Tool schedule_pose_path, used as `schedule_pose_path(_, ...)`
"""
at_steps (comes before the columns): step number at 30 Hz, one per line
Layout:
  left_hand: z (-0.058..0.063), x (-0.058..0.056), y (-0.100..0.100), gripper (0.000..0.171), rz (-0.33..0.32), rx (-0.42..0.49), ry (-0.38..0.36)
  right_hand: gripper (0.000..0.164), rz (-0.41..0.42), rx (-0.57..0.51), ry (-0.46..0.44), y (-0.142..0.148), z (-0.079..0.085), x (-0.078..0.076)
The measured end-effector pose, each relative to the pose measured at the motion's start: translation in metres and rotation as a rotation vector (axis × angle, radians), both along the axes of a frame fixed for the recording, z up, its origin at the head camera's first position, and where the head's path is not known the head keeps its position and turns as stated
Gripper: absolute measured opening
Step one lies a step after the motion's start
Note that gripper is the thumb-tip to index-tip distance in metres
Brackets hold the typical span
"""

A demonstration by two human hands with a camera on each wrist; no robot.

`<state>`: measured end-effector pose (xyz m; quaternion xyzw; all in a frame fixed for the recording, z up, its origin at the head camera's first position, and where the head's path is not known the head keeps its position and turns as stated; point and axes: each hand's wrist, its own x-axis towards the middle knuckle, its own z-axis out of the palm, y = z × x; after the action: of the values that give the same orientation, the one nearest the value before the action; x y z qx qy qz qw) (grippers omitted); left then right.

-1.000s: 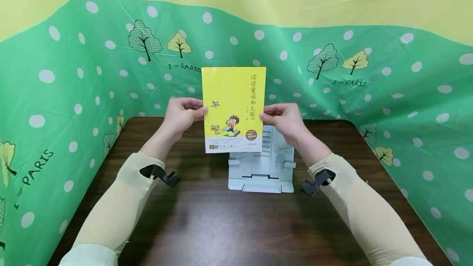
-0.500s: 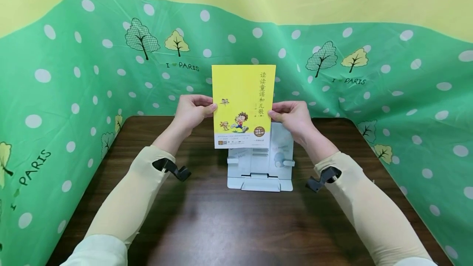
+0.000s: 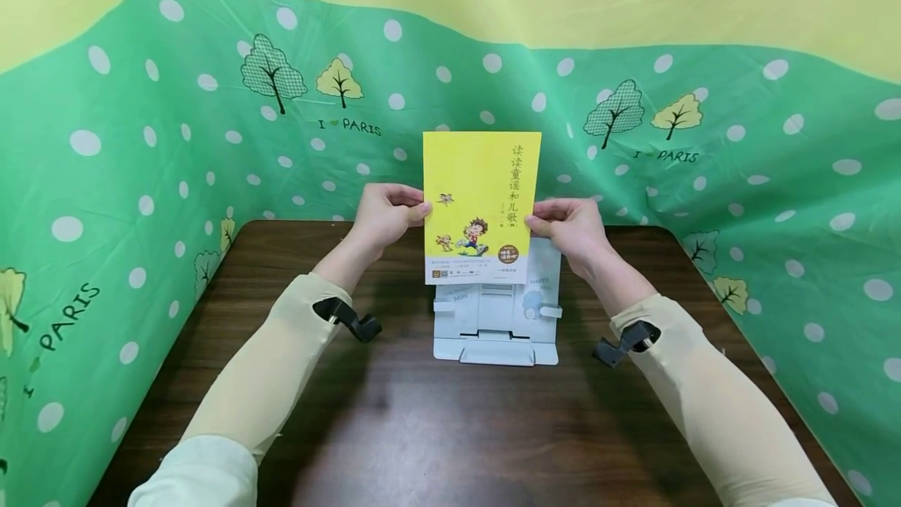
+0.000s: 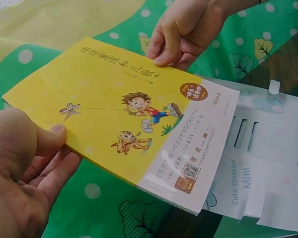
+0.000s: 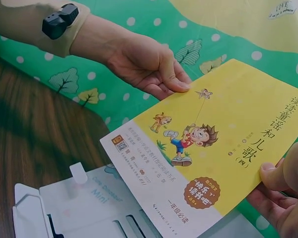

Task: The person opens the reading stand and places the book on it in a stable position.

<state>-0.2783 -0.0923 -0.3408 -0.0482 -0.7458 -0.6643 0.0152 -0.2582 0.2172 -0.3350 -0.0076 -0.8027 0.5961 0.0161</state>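
Observation:
A yellow children's book [image 3: 464, 178] with a white band along its bottom is held upright, cover toward the head camera. My left hand [image 3: 385, 217] pinches its left edge, thumb on the cover and fingers behind. On the opposite edge my right hand [image 3: 572, 231] grips it the same way. Behind and below the book stands a pale blue book stand [image 3: 496, 327], its upper part hidden by the cover. In the left wrist view the book's lower edge overlaps the stand [image 4: 258, 188], which is printed "Cute Dinosaur Mini".
The stand rests on a dark brown wooden table [image 3: 450, 436]. Small side clips [image 3: 551, 312] and a front ledge [image 3: 497, 352] stick out from it. A green and yellow patterned cloth [image 3: 450, 77] surrounds the table at the back and sides.
Both hands have carried the book to the right, bringing it more squarely in front of the stand. The grip on both edges is the same, and the stand has stayed in place.

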Motion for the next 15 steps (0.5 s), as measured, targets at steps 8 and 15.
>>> schedule_pose_path(8, -0.007, -0.003, 0.008, 0.015, -0.012, -0.013, -0.007, 0.028, -0.023, 0.002, 0.006, 0.007, -0.006, 0.001)
schedule_pose_path(15, -0.010, -0.003, 0.017, 0.013, -0.034, -0.022, -0.004, 0.029, -0.045, 0.046, 0.024, 0.014, -0.011, 0.002)
